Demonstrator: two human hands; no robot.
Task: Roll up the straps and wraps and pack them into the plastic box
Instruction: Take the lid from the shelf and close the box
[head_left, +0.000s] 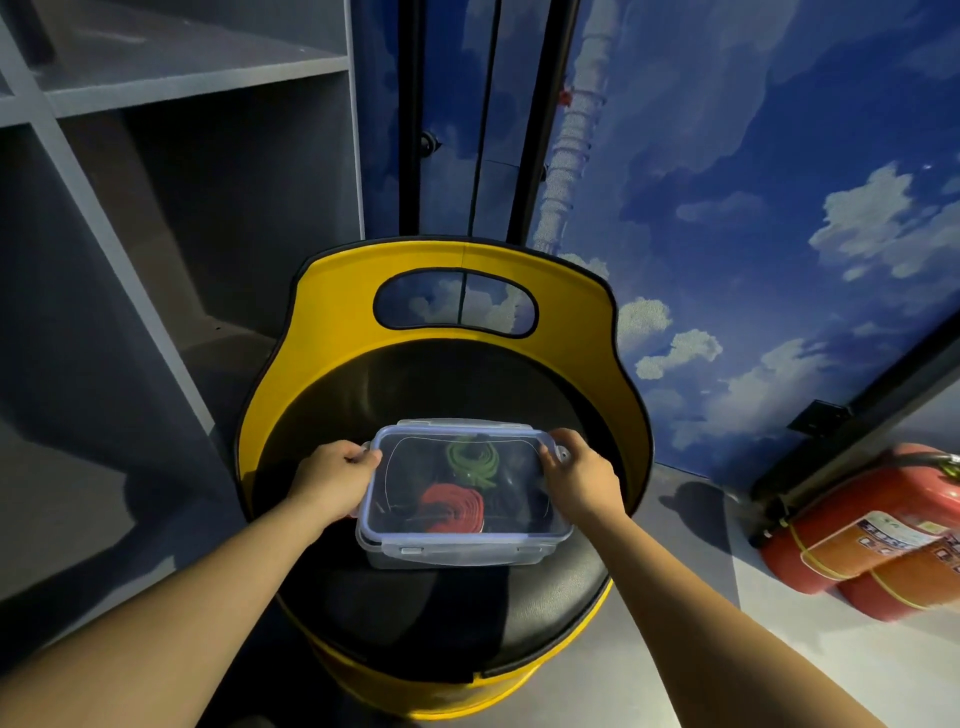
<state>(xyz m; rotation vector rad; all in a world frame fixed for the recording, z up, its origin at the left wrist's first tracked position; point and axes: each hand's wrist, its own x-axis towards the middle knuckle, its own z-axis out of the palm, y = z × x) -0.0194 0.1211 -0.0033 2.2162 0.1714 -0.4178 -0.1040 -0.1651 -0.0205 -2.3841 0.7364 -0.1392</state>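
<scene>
A clear plastic box (457, 551) with a bluish lid stands on the black seat of a yellow chair (447, 613). Through the lid I see a rolled red strap (453, 512), a coiled green strap (471, 460) and dark rolls beside them. My left hand (332, 480) grips the lid's left edge at its clip. On the opposite side, my right hand (576, 475) grips the right edge at the other clip. The lid lies flat over the box.
The chair's yellow backrest (452, 275) with a handle cut-out rises behind the box. Grey shelving (156, 208) stands to the left. Red fire extinguishers (872, 535) lie on the floor at the right, below a sky-printed wall.
</scene>
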